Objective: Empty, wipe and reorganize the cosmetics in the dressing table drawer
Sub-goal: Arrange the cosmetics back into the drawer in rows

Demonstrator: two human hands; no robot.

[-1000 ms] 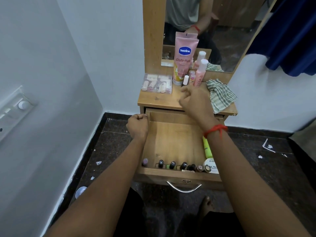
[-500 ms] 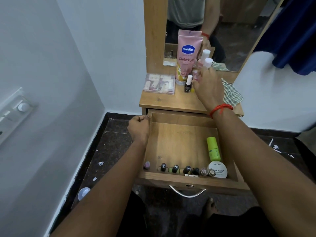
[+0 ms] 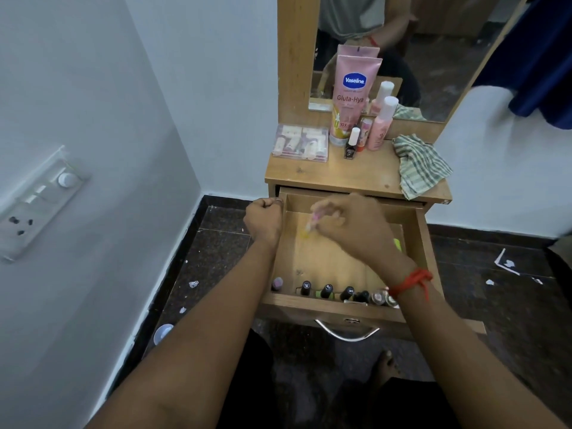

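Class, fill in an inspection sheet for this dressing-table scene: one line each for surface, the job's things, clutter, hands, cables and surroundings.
Surface: wooden tabletop, with bare wood at the front.
Job's things: drawer pulled open; row of nail polish bottles along its front wall; Vaseline tube, pink bottle, dark nail polish bottle and clear box on top; striped cloth at the right edge.
Clutter: white scraps on the dark floor.
Hands: left hand fisted at the drawer's left wall; right hand over the drawer holding a small pink item, blurred.
Cables: nothing seen.
Surroundings: mirror, wall switch panel, blue fabric.
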